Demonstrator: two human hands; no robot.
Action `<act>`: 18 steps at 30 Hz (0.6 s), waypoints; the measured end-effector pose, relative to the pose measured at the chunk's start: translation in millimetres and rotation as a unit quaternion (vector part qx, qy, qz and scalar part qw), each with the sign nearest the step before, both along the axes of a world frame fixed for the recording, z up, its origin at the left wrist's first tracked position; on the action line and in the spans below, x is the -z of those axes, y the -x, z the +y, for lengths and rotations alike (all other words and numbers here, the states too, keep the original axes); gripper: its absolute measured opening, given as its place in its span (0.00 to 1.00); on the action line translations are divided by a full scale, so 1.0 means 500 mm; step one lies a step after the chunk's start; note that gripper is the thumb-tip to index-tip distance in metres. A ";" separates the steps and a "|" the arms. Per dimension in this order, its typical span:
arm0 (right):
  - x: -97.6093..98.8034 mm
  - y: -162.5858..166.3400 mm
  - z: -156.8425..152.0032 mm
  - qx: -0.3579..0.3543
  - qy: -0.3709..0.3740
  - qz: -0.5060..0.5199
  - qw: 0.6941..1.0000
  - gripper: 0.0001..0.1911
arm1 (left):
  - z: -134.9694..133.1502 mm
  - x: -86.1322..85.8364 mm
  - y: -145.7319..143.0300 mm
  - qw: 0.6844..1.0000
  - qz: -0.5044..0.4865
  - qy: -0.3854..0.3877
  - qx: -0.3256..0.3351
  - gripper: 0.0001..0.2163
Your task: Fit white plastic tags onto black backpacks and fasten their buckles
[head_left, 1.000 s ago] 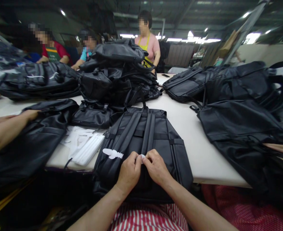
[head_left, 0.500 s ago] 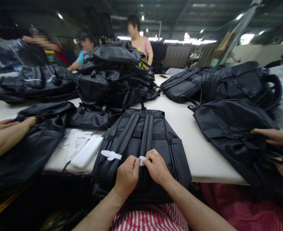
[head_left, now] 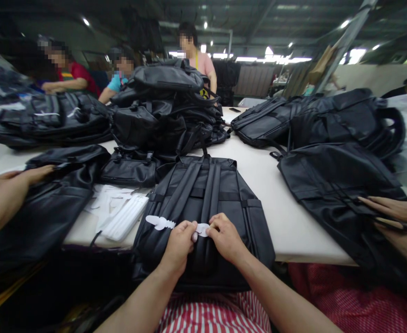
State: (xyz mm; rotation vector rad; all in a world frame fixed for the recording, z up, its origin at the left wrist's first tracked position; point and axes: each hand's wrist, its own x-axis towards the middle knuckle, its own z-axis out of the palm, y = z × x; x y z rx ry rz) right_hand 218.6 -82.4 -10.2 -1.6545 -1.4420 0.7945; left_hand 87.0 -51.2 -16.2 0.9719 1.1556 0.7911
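Note:
A black backpack (head_left: 206,194) lies back-up on the white table (head_left: 276,185), its straps running toward me. My left hand (head_left: 179,243) and my right hand (head_left: 226,236) rest on its near end, fingers pinched from either side on a small white foam piece (head_left: 202,229) wrapped around a strap. A second white foam piece (head_left: 160,223) lies on the backpack just left of my left hand.
A stack of white foam strips (head_left: 122,219) lies left of the backpack. Piles of black bags (head_left: 168,106) fill the table's middle and sides. A person's hand (head_left: 5,189) works a bag at left, another person's hands (head_left: 393,212) at right. Several people stand behind.
My hands have drawn slightly apart, so more of the white foam piece shows between them. The hands at right slid lower on their bag.

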 end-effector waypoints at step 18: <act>-0.002 -0.003 0.000 -0.025 -0.021 0.022 0.999 0.08 | 0.009 -0.002 0.000 0.994 0.063 -0.080 -0.033 0.14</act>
